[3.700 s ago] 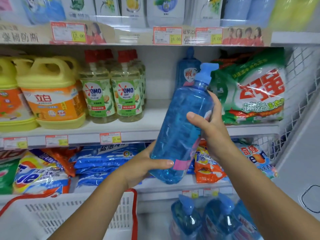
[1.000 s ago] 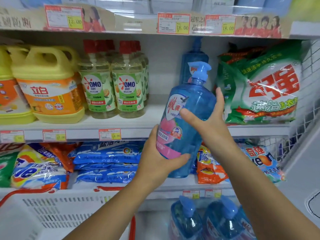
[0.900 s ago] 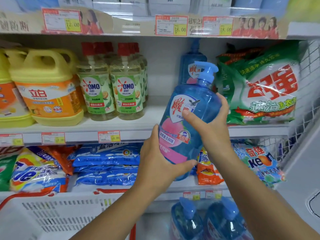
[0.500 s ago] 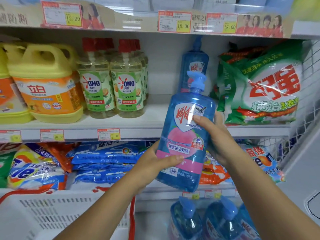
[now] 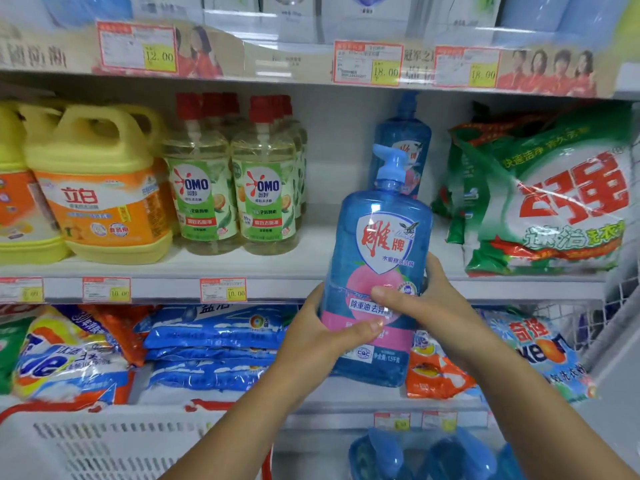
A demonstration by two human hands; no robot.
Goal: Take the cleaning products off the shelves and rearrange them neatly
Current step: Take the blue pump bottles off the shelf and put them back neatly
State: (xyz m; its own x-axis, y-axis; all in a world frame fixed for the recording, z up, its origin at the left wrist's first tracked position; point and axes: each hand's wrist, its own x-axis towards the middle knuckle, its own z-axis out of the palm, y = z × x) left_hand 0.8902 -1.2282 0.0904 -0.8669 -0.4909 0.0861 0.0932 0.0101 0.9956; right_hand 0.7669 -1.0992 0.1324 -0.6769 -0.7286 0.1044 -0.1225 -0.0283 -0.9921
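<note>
While both hands wrap it, I read this as a two-handed grip on the blue pump bottle. My view: left hand curled round its lower left side, thumb across the pink label. Right hand curled round the right side, thumb on the label front just above the left thumb.

Bottle is upright, label facing camera, pump spout pointing left. It is held off the shelves, in front of the middle shelf edge.

A second blue bottle stands at the back of that shelf, right behind the held one. Left of it: OMO bottles, red caps, then yellow jugs. Right: green-and-white detergent bag.

Lower shelf: stacked blue bags, with an orange bag by the bottle's base. White basket bottom left. Blurred blue pump tops at the bottom.
</note>
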